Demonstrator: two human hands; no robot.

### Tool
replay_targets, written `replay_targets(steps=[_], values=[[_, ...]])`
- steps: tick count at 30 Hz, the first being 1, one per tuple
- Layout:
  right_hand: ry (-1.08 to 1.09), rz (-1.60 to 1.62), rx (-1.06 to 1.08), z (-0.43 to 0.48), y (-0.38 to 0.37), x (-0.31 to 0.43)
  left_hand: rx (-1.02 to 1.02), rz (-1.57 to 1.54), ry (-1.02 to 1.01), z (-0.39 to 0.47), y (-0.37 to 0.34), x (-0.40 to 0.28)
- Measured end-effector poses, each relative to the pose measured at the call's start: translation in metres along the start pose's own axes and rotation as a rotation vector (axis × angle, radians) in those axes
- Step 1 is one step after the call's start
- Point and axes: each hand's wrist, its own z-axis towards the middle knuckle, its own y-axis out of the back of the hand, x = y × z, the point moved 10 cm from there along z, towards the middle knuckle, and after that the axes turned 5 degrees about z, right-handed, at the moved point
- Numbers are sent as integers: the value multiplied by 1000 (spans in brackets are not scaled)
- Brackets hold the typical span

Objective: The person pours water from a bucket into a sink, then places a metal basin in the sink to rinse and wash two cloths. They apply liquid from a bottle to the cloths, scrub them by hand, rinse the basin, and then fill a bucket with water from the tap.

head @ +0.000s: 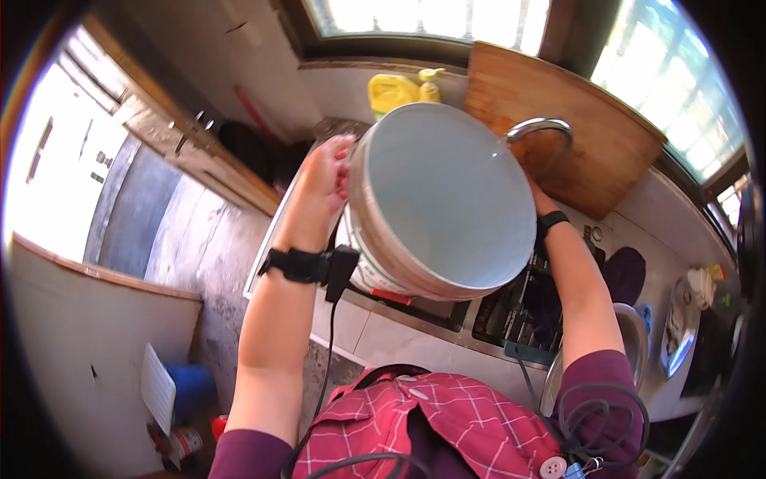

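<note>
A large white plastic bucket [449, 191] is held over the sink counter, its wide mouth facing me. Its inside is pale grey, and printed writing and a red handle grip [392, 296] show on its near side. My left hand [332, 170] is against the bucket's left side just below the rim, fingers curled toward the wall. On the opposite side, my right hand [540, 197] supports it, the fingers hidden behind the bucket. A curved chrome faucet [541, 124] reaches close to the rim at the upper right. The bucket covers much of the steel sink [452, 314].
A wooden board [556, 114] leans below the window behind the faucet. A yellow jug [392, 93] and yellow pump bottle [429, 87] stand behind the bucket. Dark cloth [625, 275] and a metal basin [634, 335] lie right. A blue bin [191, 389] stands at lower left.
</note>
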Motion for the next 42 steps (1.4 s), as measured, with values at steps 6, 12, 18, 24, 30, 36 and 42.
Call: replay_targets(steps=[6, 12, 18, 24, 30, 36, 42], values=[[-21, -250, 27, -18, -24, 22, -79, 35, 11, 1, 6, 6], [-38, -170, 40, -12, -23, 20, -103, -10, 3, 6, 6, 7], [-73, -80, 14, 1, -17, 6, -94, 13, 19, 5, 10, 10], [-63, -92, 33, 9, -14, -5, -70, 14, 19, -1, 11, 15], [12, -283, 56, 19, -9, -1, -117, -7, 9, -11, 8, 16], [55, -458, 63, 40, 6, -10, -67, -11, 1, -10, 6, 16], [71, -604, 63, 44, 3, -9, -35, -26, 4, -5, 15, 26]])
